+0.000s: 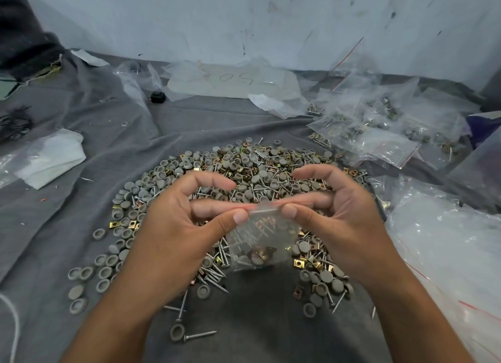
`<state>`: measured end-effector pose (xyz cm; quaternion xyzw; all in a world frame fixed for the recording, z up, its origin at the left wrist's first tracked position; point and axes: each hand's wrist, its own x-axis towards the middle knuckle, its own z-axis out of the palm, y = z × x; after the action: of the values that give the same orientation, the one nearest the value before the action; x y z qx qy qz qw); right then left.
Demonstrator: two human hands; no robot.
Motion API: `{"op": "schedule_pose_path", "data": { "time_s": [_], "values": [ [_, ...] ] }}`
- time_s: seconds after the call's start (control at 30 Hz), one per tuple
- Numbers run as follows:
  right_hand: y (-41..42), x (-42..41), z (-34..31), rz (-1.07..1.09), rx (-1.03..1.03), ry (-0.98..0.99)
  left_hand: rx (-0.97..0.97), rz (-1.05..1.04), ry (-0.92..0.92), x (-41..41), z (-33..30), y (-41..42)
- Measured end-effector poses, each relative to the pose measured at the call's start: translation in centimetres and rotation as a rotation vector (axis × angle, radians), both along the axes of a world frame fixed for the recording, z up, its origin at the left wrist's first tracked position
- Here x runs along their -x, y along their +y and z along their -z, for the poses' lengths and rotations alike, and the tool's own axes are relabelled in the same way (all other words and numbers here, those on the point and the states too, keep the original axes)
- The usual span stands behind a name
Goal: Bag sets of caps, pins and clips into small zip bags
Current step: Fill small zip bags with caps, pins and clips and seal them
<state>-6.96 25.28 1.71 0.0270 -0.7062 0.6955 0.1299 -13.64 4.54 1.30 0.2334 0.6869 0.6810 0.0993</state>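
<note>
Zip bag (257,243): small, clear, held up over the near middle of the grey cloth (257,322), above the pile (244,173). Contents: pins, a copper-toned clip and what looks like a grey cap at the bottom, though the plastic blurs them.

Left hand (173,227): thumb and a finger pinch the bag's top edge at its left end; the other fingers curve loosely above.

Right hand (333,216): thumb and a finger pinch the same red-lined top edge at its right end; index finger arched above, touching nothing.

Pile: grey round caps, steel pins and brass and copper square clips, mixed, spread across the middle of the cloth and running down to either side of the wrists.

Filled bags (379,129): a heap of small zip bags holding like parts, at the far right of the cloth.

Empty bags (447,240): clear stack with red strips, along the right edge.

Plastic sheet (233,80): marked with handwritten figures, at the far edge by the wall.

White wad (51,156): near the left edge.
</note>
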Motion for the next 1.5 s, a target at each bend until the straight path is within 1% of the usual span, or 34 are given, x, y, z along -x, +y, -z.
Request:
{"op": "schedule_pose_path", "data": {
  "time_s": [0.13,0.2,0.27,0.33,0.4,0.43,0.47,0.53,0.63,0.7,0.77,0.83,0.9,0.97,1.03,1.13,1.17,1.23,1.27,1.33,1.37,1.5],
  "values": [
    [0.3,-0.1,-0.1,-0.004,0.013,0.002,-0.050,0.019,-0.054,0.0,0.1,0.1],
    [0.4,-0.2,0.0,0.007,-0.025,-0.016,-0.064,0.031,-0.085,0.0,0.3,0.3],
    [0.5,-0.5,-0.2,0.017,-0.084,-0.028,-0.036,0.062,-0.100,0.0,0.4,0.4],
    [0.6,-1.0,-0.5,0.020,-0.192,-0.026,-0.023,0.097,-0.113,0.1,0.3,0.4],
    [0.5,-1.2,-1.1,0.048,-0.415,-0.013,-0.017,0.099,-0.126,0.1,0.2,0.5],
    [0.5,-0.9,-1.4,0.060,-0.489,-0.016,-0.010,0.083,-0.124,0.1,0.1,0.6],
    [0.6,-0.6,-1.8,0.069,-0.501,-0.029,0.000,0.052,-0.117,0.0,0.0,0.7],
    [1.1,0.8,-2.5,0.113,-0.422,-0.060,0.016,-0.050,-0.091,-0.1,-0.3,0.8],
    [3.9,4.2,-3.7,0.319,-0.313,-0.062,0.026,-0.164,-0.079,-0.1,-0.4,0.8],
    [7.2,7.0,-5.1,0.494,-0.152,-0.079,0.063,-0.171,-0.087,-0.2,-0.3,0.6],
    [11.3,9.0,-6.4,0.659,0.068,-0.129,0.118,-0.161,-0.086,-0.3,-0.1,0.4],
    [15.1,9.3,-6.5,0.767,0.247,-0.227,0.147,-0.152,-0.085,-0.3,-0.1,0.2],
    [17.3,8.0,-5.2,0.766,0.262,-0.391,0.159,-0.143,-0.081,-0.3,-0.1,0.2],
    [18.3,5.7,-3.4,0.708,0.143,-0.557,0.158,-0.144,-0.077,-0.2,0.0,0.3],
    [18.1,2.3,-1.9,0.709,-0.076,-0.607,0.151,-0.146,-0.078,-0.1,0.0,0.5],
    [16.5,-4.0,-0.3,0.700,-0.508,-0.586,0.155,-0.143,-0.079,-0.2,-0.1,0.7],
    [16.1,-6.0,0.8,0.684,-0.686,-0.613,0.155,-0.141,-0.080,-0.2,-0.1,0.8],
    [15.7,-9.5,3.1,0.699,-1.004,-0.741,0.157,-0.137,-0.082,-0.2,-0.1,0.8],
    [15.7,-10.7,4.1,0.703,-1.071,-0.808,0.155,-0.139,-0.085,-0.2,-0.1,0.8],
    [15.4,-12.3,5.6,0.709,-1.050,-0.915,0.154,-0.146,-0.094,-0.3,0.0,0.9],
    [15.2,-12.6,6.1,0.703,-1.028,-0.921,0.155,-0.145,-0.099,-0.4,0.0,0.9],
    [14.9,-13.0,5.9,0.778,-0.967,-0.753,0.168,-0.137,-0.117,-0.6,0.0,1.2]
  ]
}}
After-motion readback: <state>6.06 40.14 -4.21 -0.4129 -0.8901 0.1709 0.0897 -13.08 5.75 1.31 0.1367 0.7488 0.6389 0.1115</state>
